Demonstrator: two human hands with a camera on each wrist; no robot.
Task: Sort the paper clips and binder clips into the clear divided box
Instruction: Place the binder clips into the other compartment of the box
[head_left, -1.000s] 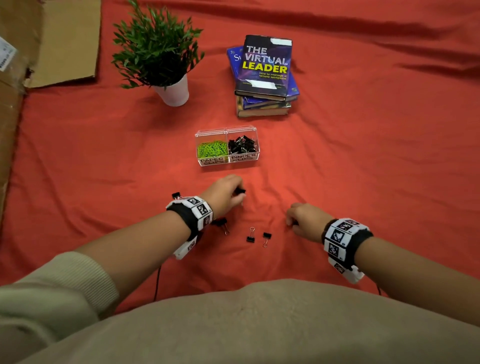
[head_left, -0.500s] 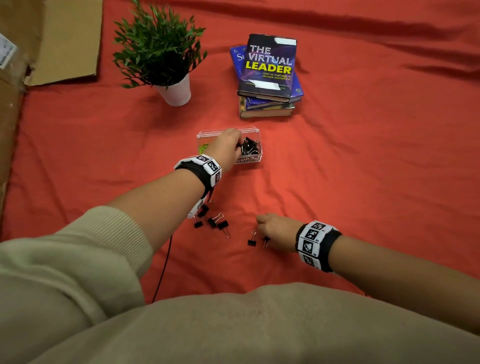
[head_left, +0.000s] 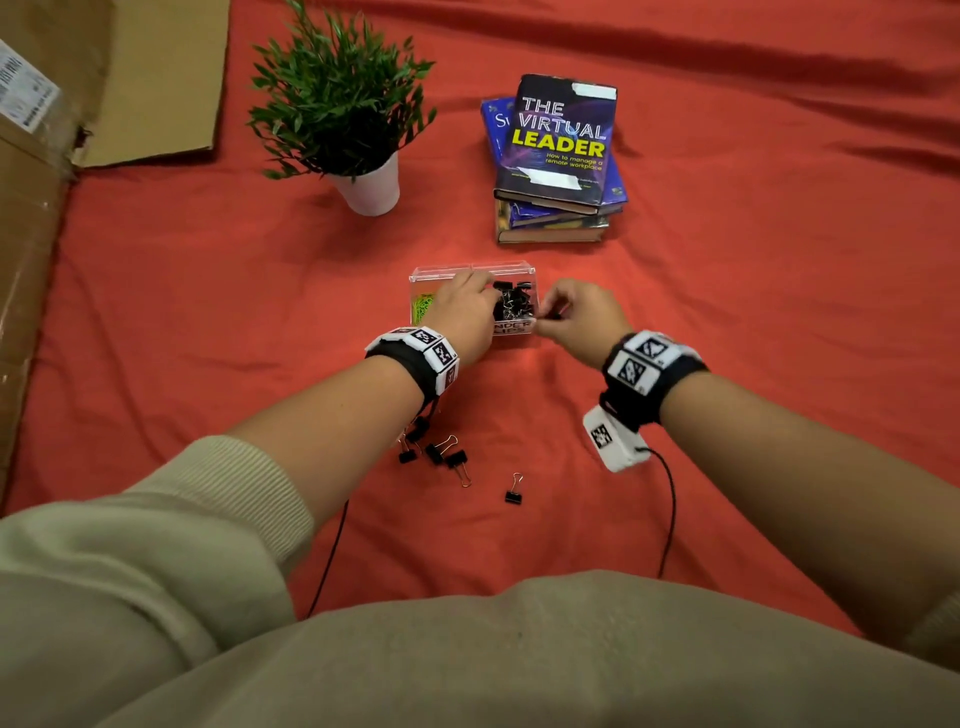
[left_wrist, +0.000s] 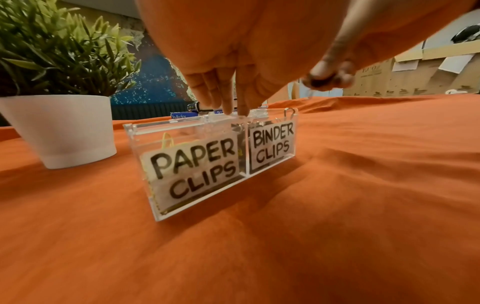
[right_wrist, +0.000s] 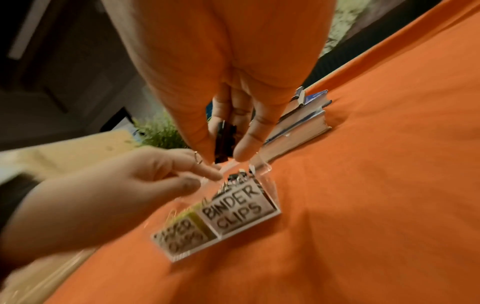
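Note:
The clear divided box (head_left: 498, 269) sits mid-cloth, with green paper clips (head_left: 423, 306) in its left cell and black binder clips (head_left: 514, 301) in its right cell. My left hand (head_left: 483, 288) hangs over the box with straight fingers (left_wrist: 228, 102) touching the top edge of the box (left_wrist: 182, 123) near the divider, holding nothing I can see. My right hand (head_left: 545, 314) is at the box's right front corner and pinches a black binder clip (right_wrist: 224, 142) just above the box wall (right_wrist: 270, 185). Several loose binder clips (head_left: 457, 460) lie on the cloth under my left forearm, one (head_left: 513, 493) apart.
A potted plant (head_left: 371, 189) stands behind the box to the left, a stack of books (head_left: 558, 150) behind it to the right. Flattened cardboard (head_left: 52, 156) lies along the left edge. Thin black cables (head_left: 670, 499) trail from both wristbands over the red cloth.
My right hand picked up one binder clip from the pair near it and moved up to the box's right side. My left hand stays over the box.

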